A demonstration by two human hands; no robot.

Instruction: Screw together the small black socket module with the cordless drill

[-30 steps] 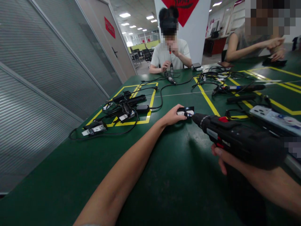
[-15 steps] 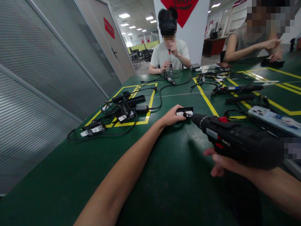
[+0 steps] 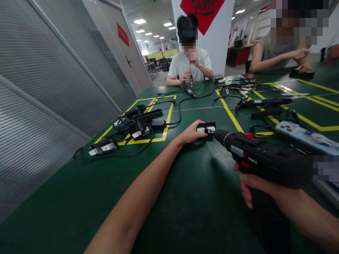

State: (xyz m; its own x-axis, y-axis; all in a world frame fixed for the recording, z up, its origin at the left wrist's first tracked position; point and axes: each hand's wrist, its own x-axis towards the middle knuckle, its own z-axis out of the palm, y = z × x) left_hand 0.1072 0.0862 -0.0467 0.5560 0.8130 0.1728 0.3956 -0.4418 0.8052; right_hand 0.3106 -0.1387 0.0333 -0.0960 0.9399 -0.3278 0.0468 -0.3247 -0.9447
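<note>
My left hand [image 3: 192, 132] grips a small black case with a white inside [image 3: 202, 129] against the green table. A black cordless drill [image 3: 265, 157] with red details is in my right hand [image 3: 261, 188], its fingers around the handle and trigger area. The drill's chuck points left at the case, its tip close to the case's right end. Whether the bit touches the case cannot be made out, since the chuck covers that spot.
Black devices and cables [image 3: 140, 123] lie in a yellow taped area at left. More cables [image 3: 238, 84] and a black-and-silver tool [image 3: 265, 102] lie at right, near a phone-like blue-grey object [image 3: 304, 132]. Two people [image 3: 190, 67] sit across the green table [image 3: 185, 204].
My right fingers loosened from the trigger area half a second ago and are now curled back at the handle. Drill and case keep nearly the same position; the view has shifted slightly.
</note>
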